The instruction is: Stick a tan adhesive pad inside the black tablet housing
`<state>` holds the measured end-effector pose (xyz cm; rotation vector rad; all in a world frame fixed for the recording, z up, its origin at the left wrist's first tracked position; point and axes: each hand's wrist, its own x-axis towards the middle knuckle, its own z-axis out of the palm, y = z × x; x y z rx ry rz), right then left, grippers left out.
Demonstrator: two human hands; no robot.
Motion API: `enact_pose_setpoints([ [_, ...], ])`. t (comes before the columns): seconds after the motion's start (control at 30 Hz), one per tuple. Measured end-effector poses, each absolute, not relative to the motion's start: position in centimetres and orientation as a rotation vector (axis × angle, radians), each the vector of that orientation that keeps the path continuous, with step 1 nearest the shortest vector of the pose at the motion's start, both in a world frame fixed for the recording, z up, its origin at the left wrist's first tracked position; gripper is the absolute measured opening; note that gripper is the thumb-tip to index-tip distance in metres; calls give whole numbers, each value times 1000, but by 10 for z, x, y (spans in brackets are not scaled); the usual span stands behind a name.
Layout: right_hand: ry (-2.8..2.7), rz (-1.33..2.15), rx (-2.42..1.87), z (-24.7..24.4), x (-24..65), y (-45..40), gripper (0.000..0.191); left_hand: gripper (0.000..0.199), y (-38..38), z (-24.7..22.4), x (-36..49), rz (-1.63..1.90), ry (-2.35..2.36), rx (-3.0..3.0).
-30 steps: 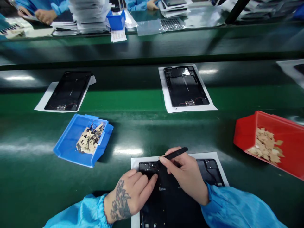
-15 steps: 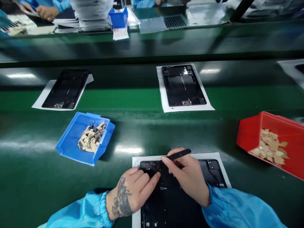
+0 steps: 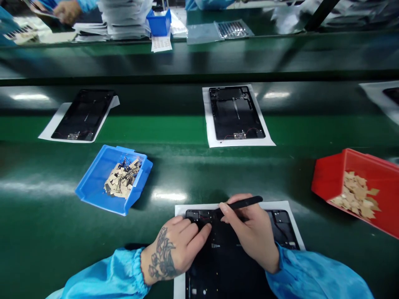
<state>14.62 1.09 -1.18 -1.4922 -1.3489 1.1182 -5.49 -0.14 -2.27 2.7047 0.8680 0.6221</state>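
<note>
Rightward shift noted: our right hand point(image 3: 252, 226) and its black tool point(image 3: 246, 202) have slid slightly across the near panel point(image 3: 230, 270) since the previous frame; the far panels point(image 3: 235, 112) have drifted left. We count four dark panels: one near centre, beneath both hands, and three far (the rightmost cut off). Three bins: blue bin point(image 3: 93, 189) left, red bin point(image 3: 327, 176) right, small bin point(image 3: 158, 25) far. Our right thumb and fingers clamp the tool. Our left hand point(image 3: 176, 249) curls, fingers close together, on the panel; whether it grips anything, we cannot tell.
</note>
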Motion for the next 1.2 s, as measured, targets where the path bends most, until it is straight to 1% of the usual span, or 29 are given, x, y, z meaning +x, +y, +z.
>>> enact_pose_setpoints([
  [0.13,-1105,1448,-1386,-11,144,15,24,31,-1,-20,-54,645,876,2789],
  [0.23,-1019,1567,-1366,-12,142,15,27,27,-2,-19,-56,688,833,2809],
  [0.37,-1091,1506,-1387,-14,141,12,26,23,-4,-19,-59,714,799,2789],
  [0.57,-1289,1325,-1448,-20,143,9,18,25,-1,-20,-56,659,858,2806],
  [1.2,-1301,1295,-1455,-19,141,11,16,26,1,-19,-54,684,874,2801],
])
